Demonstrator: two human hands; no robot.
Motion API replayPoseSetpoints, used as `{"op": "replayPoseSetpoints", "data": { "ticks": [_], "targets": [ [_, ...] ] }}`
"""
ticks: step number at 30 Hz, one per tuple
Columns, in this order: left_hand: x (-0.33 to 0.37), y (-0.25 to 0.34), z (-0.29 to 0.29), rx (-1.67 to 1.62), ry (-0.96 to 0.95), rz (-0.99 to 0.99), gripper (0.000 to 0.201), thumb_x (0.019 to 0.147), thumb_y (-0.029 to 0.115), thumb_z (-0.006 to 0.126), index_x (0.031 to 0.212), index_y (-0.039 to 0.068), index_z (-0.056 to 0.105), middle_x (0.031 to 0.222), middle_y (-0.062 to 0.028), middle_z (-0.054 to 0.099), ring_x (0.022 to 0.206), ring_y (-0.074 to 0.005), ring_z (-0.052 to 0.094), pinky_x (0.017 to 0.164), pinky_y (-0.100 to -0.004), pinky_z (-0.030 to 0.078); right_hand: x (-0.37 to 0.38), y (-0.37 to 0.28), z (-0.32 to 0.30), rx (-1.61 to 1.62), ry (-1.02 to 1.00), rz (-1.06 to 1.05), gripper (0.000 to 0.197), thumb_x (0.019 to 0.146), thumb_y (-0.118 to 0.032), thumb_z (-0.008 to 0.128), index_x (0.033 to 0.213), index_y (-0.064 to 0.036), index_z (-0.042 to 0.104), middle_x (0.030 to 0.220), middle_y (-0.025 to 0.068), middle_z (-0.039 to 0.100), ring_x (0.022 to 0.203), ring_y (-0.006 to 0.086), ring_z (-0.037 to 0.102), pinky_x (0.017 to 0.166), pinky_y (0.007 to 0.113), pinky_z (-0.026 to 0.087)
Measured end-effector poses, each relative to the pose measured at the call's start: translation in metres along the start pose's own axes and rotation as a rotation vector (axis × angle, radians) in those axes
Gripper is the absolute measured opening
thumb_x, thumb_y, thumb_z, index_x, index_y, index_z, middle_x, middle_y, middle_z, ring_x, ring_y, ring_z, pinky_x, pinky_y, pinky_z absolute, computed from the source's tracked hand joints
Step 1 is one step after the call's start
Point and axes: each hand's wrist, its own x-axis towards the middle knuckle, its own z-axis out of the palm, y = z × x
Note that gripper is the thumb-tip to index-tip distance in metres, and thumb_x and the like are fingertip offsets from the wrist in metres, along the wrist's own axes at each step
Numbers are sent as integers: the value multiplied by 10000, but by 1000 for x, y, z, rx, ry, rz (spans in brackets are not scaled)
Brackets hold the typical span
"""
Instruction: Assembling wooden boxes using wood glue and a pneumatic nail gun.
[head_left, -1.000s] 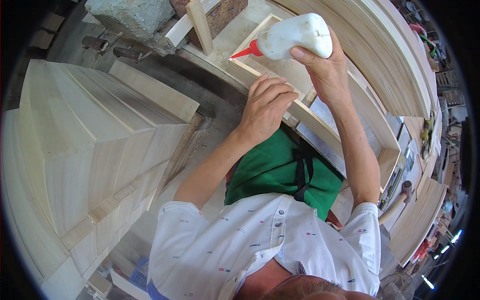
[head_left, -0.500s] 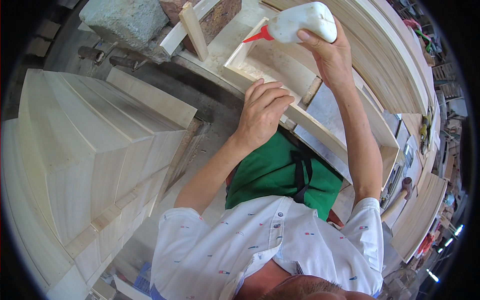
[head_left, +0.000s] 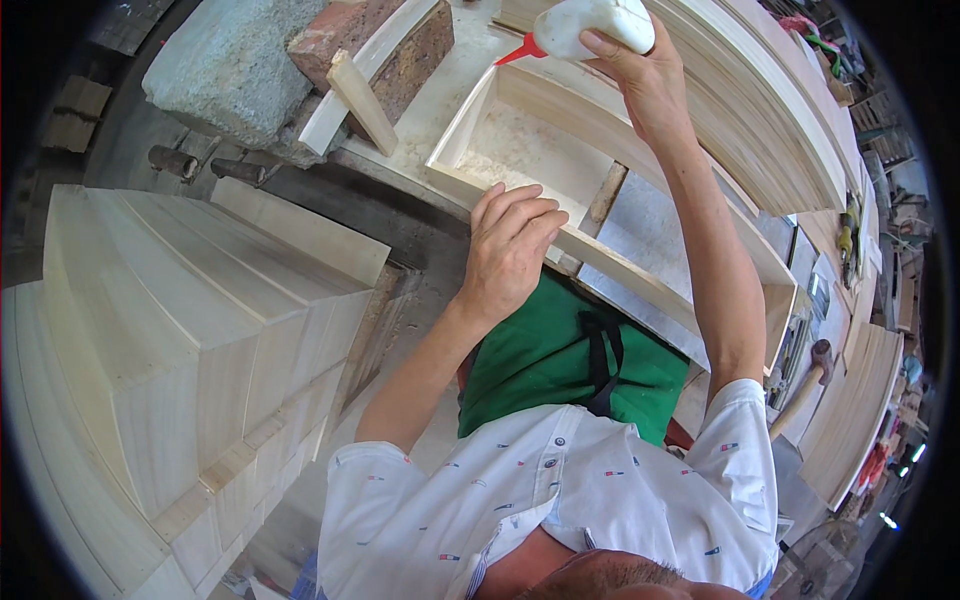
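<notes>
My right hand [head_left: 645, 75] is closed around a white squeeze bottle [head_left: 598, 27] with a red pointed nozzle, held tilted. The nozzle's tip is at the far left corner of a long, shallow wooden frame [head_left: 640, 272], on the top edge of its short end board. My left hand [head_left: 513, 245] rests on the frame's near long side, its curled fingers hooked over the top edge. Through the frame show a pale board, a short wooden crosspiece [head_left: 603, 200] and a grey metal surface.
Stacked pale boards [head_left: 700, 80] lie beyond the frame. A concrete block [head_left: 235, 70], a brick [head_left: 418, 60] and an upright wooden strip [head_left: 362, 103] stand at the far left. Finished-looking wooden boxes [head_left: 160, 340] are piled at left. A hammer [head_left: 808, 385] lies at right.
The nozzle has moved along the end board's edge to its far corner. My left hand keeps its place on the frame's near side. The whole view has shifted slightly.
</notes>
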Motion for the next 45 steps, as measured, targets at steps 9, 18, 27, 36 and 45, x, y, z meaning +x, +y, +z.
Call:
{"op": "replayPoseSetpoints", "data": {
  "ticks": [9, 18, 27, 36, 45],
  "targets": [
    [2, 2, -1, 25, -17, -1, 207, 775, 43, 680, 973, 102, 677, 1025, -24, 636, 1089, -244, 562, 1026, -450, 336, 9, -3, -10, -38, -52, 81, 555, 769, -50, 707, 1258, 13, 452, 1118, 128, 580, 1020, 224, 586, 828, 338, 526],
    [-1, 1, 2, 55, -8, 10, 188, 798, 53, 668, 978, 106, 681, 1028, -21, 643, 1104, -234, 558, 1046, -446, 322, -2, -10, -46, -6, -32, 81, 581, 761, -43, 714, 1274, 19, 448, 1145, 145, 581, 1034, 243, 586, 833, 355, 527],
    [0, 3, 2, 92, -25, 3, 175, 822, 78, 655, 992, 113, 684, 1039, -24, 648, 1113, -228, 556, 1058, -439, 316, -26, -34, -90, -142, 21, 104, 553, 762, -35, 707, 1257, 18, 467, 1121, 136, 592, 1047, 235, 578, 835, 347, 524],
    [0, 1, 1, 111, -46, 38, 166, 850, 99, 633, 1010, 121, 671, 1061, -18, 629, 1126, -224, 541, 1062, -444, 315, -55, -23, -158, -253, 66, 67, 533, 832, -127, 716, 1293, -46, 462, 1182, 102, 574, 1104, 228, 582, 922, 388, 527],
    [-1, -1, 1, 118, -60, 37, 157, 864, 101, 622, 1015, 107, 663, 1065, -28, 640, 1133, -231, 547, 1069, -444, 308, -91, -47, -209, -264, 126, 92, 562, 831, -200, 724, 1303, -45, 461, 1184, 98, 569, 1103, 236, 578, 919, 387, 525]
  ]
}}
